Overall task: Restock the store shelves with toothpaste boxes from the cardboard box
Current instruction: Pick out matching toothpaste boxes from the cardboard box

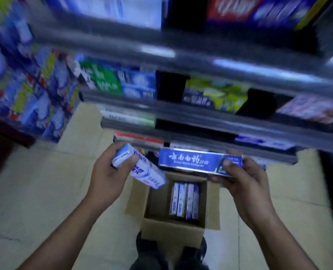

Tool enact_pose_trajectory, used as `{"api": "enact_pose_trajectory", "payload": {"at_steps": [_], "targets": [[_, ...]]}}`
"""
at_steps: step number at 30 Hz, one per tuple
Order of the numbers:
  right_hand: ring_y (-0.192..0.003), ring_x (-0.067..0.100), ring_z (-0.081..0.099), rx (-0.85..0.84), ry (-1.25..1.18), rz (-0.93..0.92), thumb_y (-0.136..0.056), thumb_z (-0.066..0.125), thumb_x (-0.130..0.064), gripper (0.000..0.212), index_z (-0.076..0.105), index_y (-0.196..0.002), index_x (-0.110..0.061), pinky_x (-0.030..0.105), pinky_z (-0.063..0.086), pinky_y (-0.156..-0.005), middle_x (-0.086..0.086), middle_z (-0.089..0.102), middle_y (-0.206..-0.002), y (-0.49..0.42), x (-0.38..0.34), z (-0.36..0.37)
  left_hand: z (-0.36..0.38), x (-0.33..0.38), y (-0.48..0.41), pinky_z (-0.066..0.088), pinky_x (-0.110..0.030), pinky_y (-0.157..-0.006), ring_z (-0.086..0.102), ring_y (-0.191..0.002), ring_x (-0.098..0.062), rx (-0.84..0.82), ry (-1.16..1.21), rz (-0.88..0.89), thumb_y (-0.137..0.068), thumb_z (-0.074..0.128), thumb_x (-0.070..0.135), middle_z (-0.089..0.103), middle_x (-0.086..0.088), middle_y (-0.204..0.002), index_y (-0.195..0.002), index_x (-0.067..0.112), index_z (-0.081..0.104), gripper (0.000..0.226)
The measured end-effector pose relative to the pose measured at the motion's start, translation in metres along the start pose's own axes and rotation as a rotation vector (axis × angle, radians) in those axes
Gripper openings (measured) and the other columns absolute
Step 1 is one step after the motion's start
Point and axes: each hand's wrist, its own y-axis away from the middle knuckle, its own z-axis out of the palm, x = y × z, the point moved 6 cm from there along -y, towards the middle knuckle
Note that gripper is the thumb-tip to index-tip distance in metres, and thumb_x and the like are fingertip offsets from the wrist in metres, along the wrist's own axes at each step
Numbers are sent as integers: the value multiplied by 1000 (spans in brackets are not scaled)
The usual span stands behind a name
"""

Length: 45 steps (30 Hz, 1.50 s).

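Above the cardboard box (pixel 171 232), my left hand (pixel 109 172) grips pale toothpaste boxes (pixel 148 173); my right hand (pixel 247 182) pinches 1 blue toothpaste box (pixel 191 160) by its end, near the lower shelf (pixel 274 155). Risk, I judge: end-held, it could tip and fall.

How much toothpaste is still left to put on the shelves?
Done: the shelves look mostly stocked, and the carton looks over half empty. In hand: the left hand grips a white box, the right hand a blue box, both above the carton. Left: about four boxes stand in the carton, and dark gaps show on the shelves.
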Motion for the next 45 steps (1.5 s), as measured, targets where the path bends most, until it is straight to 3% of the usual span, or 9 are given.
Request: {"api": "enact_pose_trajectory", "payload": {"at_steps": [7, 10, 18, 23, 26, 34, 36, 39, 45], "targets": [[-82, 31, 75, 70, -78, -218, -74, 78, -19, 37, 71, -110, -12, 38, 61, -63, 15, 75, -98, 54, -135, 2, -10, 150, -26, 47, -14, -62, 61, -72, 0, 0, 193, 158, -72, 58, 14, 67, 26, -96, -111, 25, 66, 41], [-91, 33, 74, 135, -73, -307, -72, 80, -24, 45, 70, -115, -12, 36, 61, -66, 19, 75, -106, 79, -183, -12, 10, 203, -28, 40, -18, -55, 50, -63, -13, -157, 297, 163, -71, 57, 18, 62, 13, -92, -114, 26, 64, 44], [-92, 30, 75, 226, -134, -506, -71, 80, -28, 58, 66, -125, -15, 30, 60, -66, 17, 76, -109, 124, -271, -52, 75, 333, -3, 50, -14, -74, 68, -91, -11, -589, 344, 275, -58, 51, 7, 74, -6, -100, -109, 11, 73, 56], [-79, 32, 74, 254, -244, -669, -73, 74, -14, 44, 54, -112, -16, 40, 60, -59, 14, 73, -95, 126, -319, -74, 98, 380, 0, 52, -25, -74, 71, -94, -18, -605, 388, 300, -61, 52, 14, 75, 0, -111, -110, 31, 78, 58], [-84, 37, 68, 254, -277, -726, -72, 76, -16, 43, 52, -108, -18, 53, 58, -73, 20, 67, -98, 117, -342, -87, 117, 405, -1, 53, -20, -67, 73, -94, -19, -614, 425, 294, -61, 55, 16, 75, -3, -116, -116, 28, 77, 60], [-85, 3, 66, 492, 63, -885, -78, 85, -21, 43, 72, -118, -24, 8, 51, -72, -6, 74, -96, 81, -394, -143, 164, 461, -9, 58, -34, -80, 71, -108, -16, -518, 381, 317, -61, 60, 21, 74, 5, -121, -116, 36, 76, 59], [-92, 4, 66, 529, 123, -863, -79, 86, -25, 50, 69, -126, -26, 9, 50, -74, -6, 71, -107, 66, -401, -154, 175, 468, -10, 55, -41, -88, 70, -112, -14, -506, 362, 320, -58, 62, 28, 73, 8, -124, -122, 35, 73, 65], [-91, 18, 67, 529, 79, -836, -78, 87, -28, 49, 70, -124, -27, 33, 57, -80, 0, 73, -101, 44, -409, -164, 189, 472, -16, 51, -33, -88, 67, -117, -9, -457, 348, 318, -63, 59, 20, 70, 13, -128, -129, 32, 69, 68], [-86, -3, 71, 450, 52, -836, -81, 86, -19, 34, 70, -105, -37, 10, 55, -68, -24, 75, -93, 9, -431, -168, 207, 472, -26, 53, -34, -87, 66, -117, -8, -387, 367, 243, -64, 58, 21, 64, 17, -135, -136, 34, 62, 74]]}}
